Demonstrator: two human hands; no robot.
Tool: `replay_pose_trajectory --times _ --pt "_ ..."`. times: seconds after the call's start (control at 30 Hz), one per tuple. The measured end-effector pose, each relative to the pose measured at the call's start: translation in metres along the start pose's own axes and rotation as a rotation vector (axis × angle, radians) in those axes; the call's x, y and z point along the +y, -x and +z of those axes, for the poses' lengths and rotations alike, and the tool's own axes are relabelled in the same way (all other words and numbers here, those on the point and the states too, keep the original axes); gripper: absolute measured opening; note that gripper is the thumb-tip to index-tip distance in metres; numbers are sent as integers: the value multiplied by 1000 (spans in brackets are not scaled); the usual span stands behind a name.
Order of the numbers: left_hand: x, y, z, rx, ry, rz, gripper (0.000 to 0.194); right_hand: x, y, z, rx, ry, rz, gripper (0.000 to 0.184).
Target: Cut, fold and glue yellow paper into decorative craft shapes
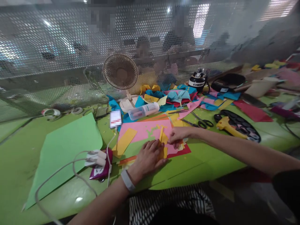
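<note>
My left hand (148, 157) lies flat on a yellow paper piece (164, 151), its fingers stretched out over stacked coloured sheets. A narrow folded yellow strip (161, 133) sticks up just beyond its fingertips. My right hand (177, 136) is closed, its fingers curled down at the right edge of the yellow paper; what they pinch, if anything, is hidden. Under both hands is a pink sheet (136, 128) strewn with small green scraps (152, 132). Left of my hands rests a yellow rectangle of paper (126, 142). Black scissors (202, 123) lie beyond my right forearm.
A small fan (120, 72), a clear bottle (144, 111) and crumpled coloured paper (178, 95) stand or lie toward the mesh screen (70, 62). At left are a large green sheet (67, 150) and chargers with cables (96, 158). A black tray (252, 132) holds a yellow-handled tool (231, 128).
</note>
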State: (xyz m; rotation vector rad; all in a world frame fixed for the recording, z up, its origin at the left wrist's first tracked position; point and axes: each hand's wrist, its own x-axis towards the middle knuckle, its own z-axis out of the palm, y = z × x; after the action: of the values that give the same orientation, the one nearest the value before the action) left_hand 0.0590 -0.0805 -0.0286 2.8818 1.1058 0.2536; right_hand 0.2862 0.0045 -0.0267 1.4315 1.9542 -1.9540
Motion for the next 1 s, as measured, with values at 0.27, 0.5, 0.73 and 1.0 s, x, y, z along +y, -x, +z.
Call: replay_pose_trajectory --times 0.27,0.5,0.73,1.0 --pt "2 -11 -17 -41 136 -46 41 5 -9 -2 -12 14 23 37" --pt "-19 -43 -28 -180 423 -442 48 6 -12 -5 -30 23 31 31" --pt "-30 -62 -12 -428 659 -539 55 4 -8 -4 -30 34 32 28" --pt "-35 -70 -15 -503 764 -558 51 -2 -4 -3 -44 31 39 25"
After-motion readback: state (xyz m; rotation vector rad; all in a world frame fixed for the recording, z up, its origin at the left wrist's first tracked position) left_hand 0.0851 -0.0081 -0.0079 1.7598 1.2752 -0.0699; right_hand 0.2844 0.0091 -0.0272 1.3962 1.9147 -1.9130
